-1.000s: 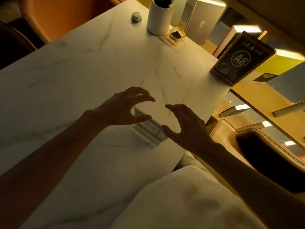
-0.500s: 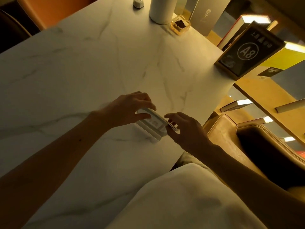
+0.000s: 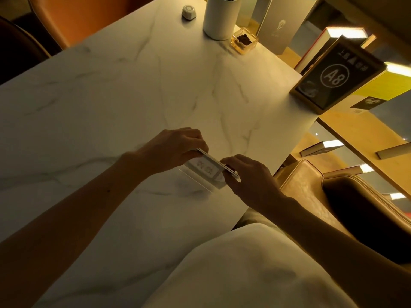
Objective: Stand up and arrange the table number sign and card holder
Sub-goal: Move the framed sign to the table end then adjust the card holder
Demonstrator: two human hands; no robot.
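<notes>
Both hands, left hand [image 3: 178,147] and right hand [image 3: 246,176], gripped the card holder [image 3: 205,167] ends mid-raise on the bench [image 3: 133,85]; next: seat it upright, then square it with the table number sign [image 3: 333,76] at 2 o'clock.

L hand [image 3: 175,147] + R hand [image 3: 246,174] now gripping card holder [image 3: 208,166] | top edge tilted up off table

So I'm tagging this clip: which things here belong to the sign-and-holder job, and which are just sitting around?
Part of the job:
card holder, gripped at its ends by the left hand and right hand
A8 table number sign, upright at the table edge

Just lying about:
white cylinder
small glass cube
call button
</notes>
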